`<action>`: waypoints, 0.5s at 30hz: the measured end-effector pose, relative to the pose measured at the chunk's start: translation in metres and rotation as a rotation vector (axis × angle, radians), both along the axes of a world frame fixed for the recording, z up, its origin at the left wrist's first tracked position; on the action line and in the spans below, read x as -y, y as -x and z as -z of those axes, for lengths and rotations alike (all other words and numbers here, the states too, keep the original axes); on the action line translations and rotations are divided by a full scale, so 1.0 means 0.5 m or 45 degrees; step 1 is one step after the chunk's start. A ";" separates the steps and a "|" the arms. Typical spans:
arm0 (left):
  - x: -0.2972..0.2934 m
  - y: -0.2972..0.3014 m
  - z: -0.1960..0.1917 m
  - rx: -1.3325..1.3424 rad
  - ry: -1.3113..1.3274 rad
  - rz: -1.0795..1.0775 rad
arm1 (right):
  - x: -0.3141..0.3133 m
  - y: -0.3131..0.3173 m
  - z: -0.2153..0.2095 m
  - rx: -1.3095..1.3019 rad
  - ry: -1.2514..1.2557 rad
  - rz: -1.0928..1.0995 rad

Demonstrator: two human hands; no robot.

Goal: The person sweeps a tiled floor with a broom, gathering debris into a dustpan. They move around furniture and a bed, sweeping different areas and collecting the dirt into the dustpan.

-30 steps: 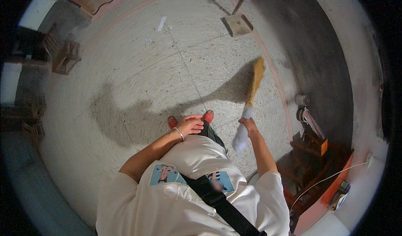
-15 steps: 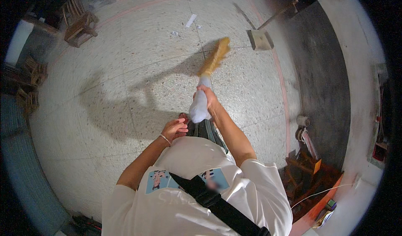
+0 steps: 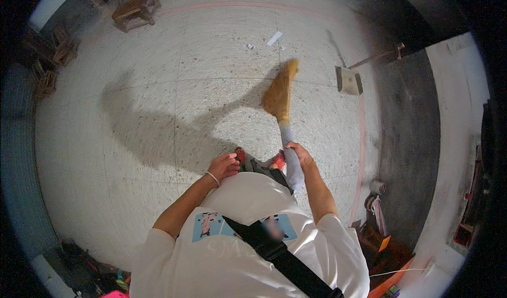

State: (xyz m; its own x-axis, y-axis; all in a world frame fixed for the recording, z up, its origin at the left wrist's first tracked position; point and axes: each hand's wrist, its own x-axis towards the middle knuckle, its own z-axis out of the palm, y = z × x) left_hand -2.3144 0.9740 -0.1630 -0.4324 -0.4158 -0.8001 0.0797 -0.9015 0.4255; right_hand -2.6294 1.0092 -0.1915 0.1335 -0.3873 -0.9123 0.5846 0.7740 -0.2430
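Note:
A short broom (image 3: 277, 97) with a yellow-brown, fanned head and a pale wrapped handle reaches out over the floor ahead of me. My right hand (image 3: 300, 154) is wrapped round that handle, whose butt end points back toward my waist. Holding nothing, my left hand (image 3: 224, 166) rests near the front of my shirt with its fingers loosely stretched. Beyond the broom lie a white strip of paper (image 3: 274, 38) and a few small scraps (image 3: 250, 46). Whether the bristles touch the floor I cannot tell.
A long-handled dustpan (image 3: 349, 80) stands at the far right near the dark wall. Wooden chairs (image 3: 136, 12) are at the far left. At the lower right are a wooden piece of furniture (image 3: 398, 266) and a white cable (image 3: 396, 271). My feet in red footwear (image 3: 279, 159) show below.
The broom has come nearer and to the right with my right hand, its head now turned broad side up. My left hand stays near my waist. The whole view has shifted.

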 end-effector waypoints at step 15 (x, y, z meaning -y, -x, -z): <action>-0.035 -0.040 0.011 -0.040 -0.026 -0.313 | 0.122 -0.161 -0.123 -0.103 0.437 -0.850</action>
State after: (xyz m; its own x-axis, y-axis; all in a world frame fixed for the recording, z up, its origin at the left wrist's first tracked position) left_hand -2.2947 0.9915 -0.1683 -0.3449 -0.4954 -0.7973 0.3101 -0.8618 0.4013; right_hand -2.5488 0.9481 -0.1299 0.3771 -0.5116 -0.7720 -0.0116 0.8309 -0.5563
